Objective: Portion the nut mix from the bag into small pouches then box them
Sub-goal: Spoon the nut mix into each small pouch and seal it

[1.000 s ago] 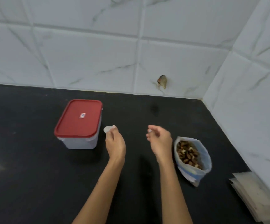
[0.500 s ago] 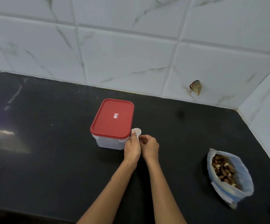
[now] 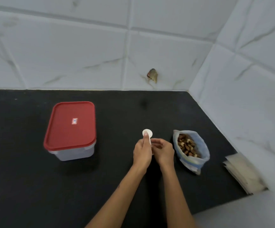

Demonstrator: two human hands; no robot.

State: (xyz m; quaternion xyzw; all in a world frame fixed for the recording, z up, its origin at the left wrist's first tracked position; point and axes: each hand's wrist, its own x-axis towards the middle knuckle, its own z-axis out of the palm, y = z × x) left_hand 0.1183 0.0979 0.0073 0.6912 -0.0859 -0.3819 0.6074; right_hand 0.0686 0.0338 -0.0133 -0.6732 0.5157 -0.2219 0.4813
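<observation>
An open blue-white bag [image 3: 199, 155] of mixed nuts [image 3: 186, 145] stands on the black counter [image 3: 26, 186] at the right. A clear box with a shut red lid [image 3: 70, 125] stands at the left. My left hand [image 3: 142, 151] grips a small white plastic spoon [image 3: 147, 133] with its round bowl pointing up. My right hand [image 3: 164, 149] touches the left one and pinches the spoon's handle, just left of the bag. A stack of clear pouches [image 3: 243, 173] lies at the counter's right edge.
White marble tiles form the back wall and the right wall [image 3: 248, 96], meeting in a corner. A small brown broken spot [image 3: 153, 75] marks the back wall. The counter's near right corner ends beside the pouch stack.
My hands came together from apart and now both hold the spoon. They have shifted from beside the box to beside the nut bag; the view also swung.
</observation>
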